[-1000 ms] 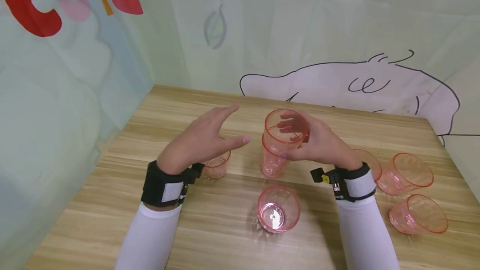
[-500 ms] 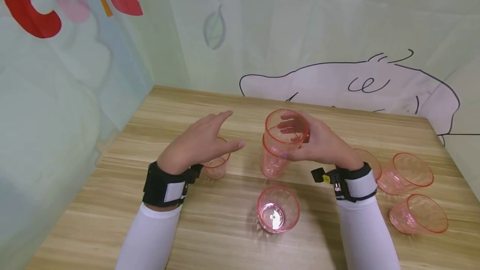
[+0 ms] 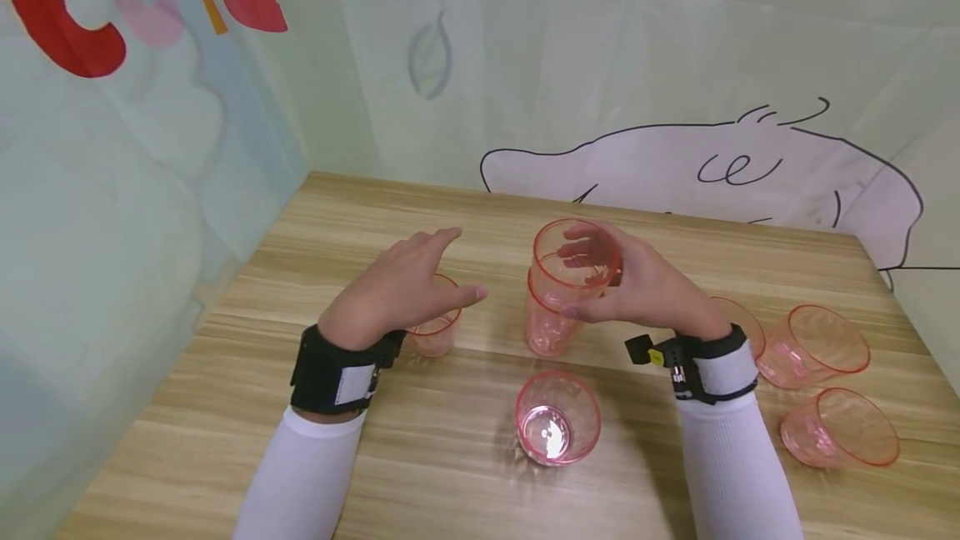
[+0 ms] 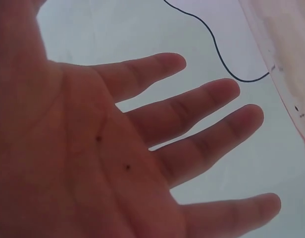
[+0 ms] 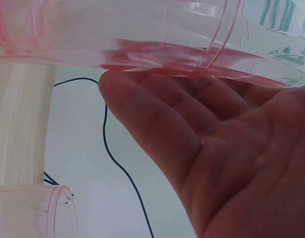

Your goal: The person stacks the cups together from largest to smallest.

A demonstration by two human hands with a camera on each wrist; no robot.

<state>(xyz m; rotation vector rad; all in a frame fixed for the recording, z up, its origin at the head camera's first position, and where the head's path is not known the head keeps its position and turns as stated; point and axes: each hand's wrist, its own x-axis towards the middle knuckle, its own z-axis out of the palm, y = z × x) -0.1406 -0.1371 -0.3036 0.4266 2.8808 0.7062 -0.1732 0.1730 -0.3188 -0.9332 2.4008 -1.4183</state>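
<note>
**Two cups nested, five waiting**

The right hand (image 3: 645,290) is gripping the top cup (image 3: 574,261), seating it in the cup below (image 3: 546,332) at table centre. The left hand (image 3: 401,286) is hovering with fingers spread, empty, over a small cup (image 3: 435,332). By my judgement, stacking is just beginning. The left wrist view is showing the bare palm hidden from the head view.

We face a light wooden worktop (image 3: 315,215) set in a corner, pale green cloth (image 3: 600,32) hung behind, with red letters (image 3: 60,15) and a line drawing (image 3: 705,165).
</note>
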